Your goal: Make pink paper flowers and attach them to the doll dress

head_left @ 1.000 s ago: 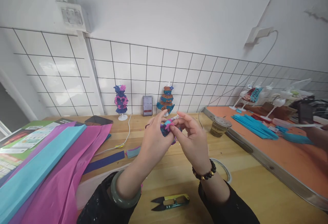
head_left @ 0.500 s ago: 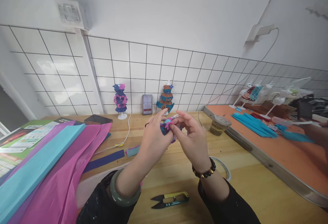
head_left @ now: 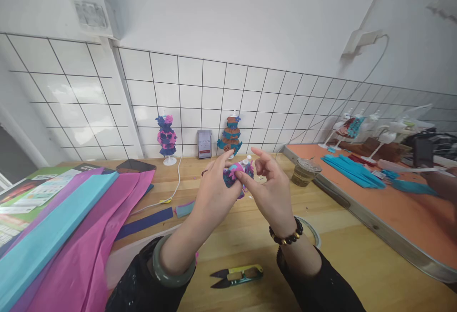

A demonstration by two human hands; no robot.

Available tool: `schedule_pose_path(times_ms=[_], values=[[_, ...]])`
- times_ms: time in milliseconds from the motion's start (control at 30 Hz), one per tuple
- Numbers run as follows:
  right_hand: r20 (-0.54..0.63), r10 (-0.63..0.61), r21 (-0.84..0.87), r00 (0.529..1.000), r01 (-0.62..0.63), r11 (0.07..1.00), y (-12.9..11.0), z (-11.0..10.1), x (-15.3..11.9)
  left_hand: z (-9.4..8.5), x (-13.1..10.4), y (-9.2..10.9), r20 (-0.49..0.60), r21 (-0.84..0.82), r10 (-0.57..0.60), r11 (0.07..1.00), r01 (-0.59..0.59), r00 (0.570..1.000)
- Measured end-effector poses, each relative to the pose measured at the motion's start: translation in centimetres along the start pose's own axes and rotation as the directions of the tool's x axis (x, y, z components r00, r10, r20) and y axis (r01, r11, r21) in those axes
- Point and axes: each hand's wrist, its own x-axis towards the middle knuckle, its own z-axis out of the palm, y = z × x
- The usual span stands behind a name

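Note:
My left hand [head_left: 216,186] is closed around a small mini mannequin dressed in crepe paper [head_left: 229,177] in blue, pink and purple. Its white end [head_left: 249,159] pokes out between my hands, tilted to the right. My right hand [head_left: 272,189] has its thumb tip against the pink paper on the front. The index finger is raised away from the thumb, and the other fingers are loosely curled. Much of the mannequin is hidden behind my hands. Below them, thread snips [head_left: 237,276] with a yellow and teal handle lie on the wooden table [head_left: 246,245].
Crepe paper sheets [head_left: 84,226] cover the left side, beside a blue strip [head_left: 144,224]. Two dressed mannequins [head_left: 167,136] and a phone [head_left: 204,144] stand along the wall. A lidded cup [head_left: 306,171] is by the orange table [head_left: 385,217], where another person's hand [head_left: 442,183] shows.
My right index finger has lifted up and away from the thumb, uncovering more of the mannequin's white end. My left hand keeps its hold. The view has shifted slightly.

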Motion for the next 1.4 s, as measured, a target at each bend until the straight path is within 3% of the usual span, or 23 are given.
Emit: schedule_pose_path(times_ms=[400,733,933,1167,1400], values=[[0.055,0.093,0.015,0.994,-0.094,0.995,1.1,-0.4,0.9,0.1,0.0,0.0,0.02,0.025,0.023,0.999,-0.024,1.0],[0.116,0.121,0.162,0.986,-0.139,0.977,0.6,-0.4,0.9,-0.4,0.3,0.1,0.023,-0.07,-0.014,0.997,0.016,1.0],[0.107,0.131,0.197,0.986,-0.15,0.969,0.7,-0.5,0.7,-1.3,1.4,-1.4,-0.035,-0.076,0.0,0.997,-0.002,0.999],[0.08,0.123,0.209,0.989,-0.137,0.968,1.1,-0.2,0.5,-2.6,2.6,-2.9,-0.022,-0.141,-0.033,0.99,0.029,0.999],[0.106,0.161,0.207,0.981,-0.18,0.962,1.2,0.0,0.5,-2.5,3.0,-3.9,-0.003,-0.185,-0.021,0.983,0.02,1.0]])
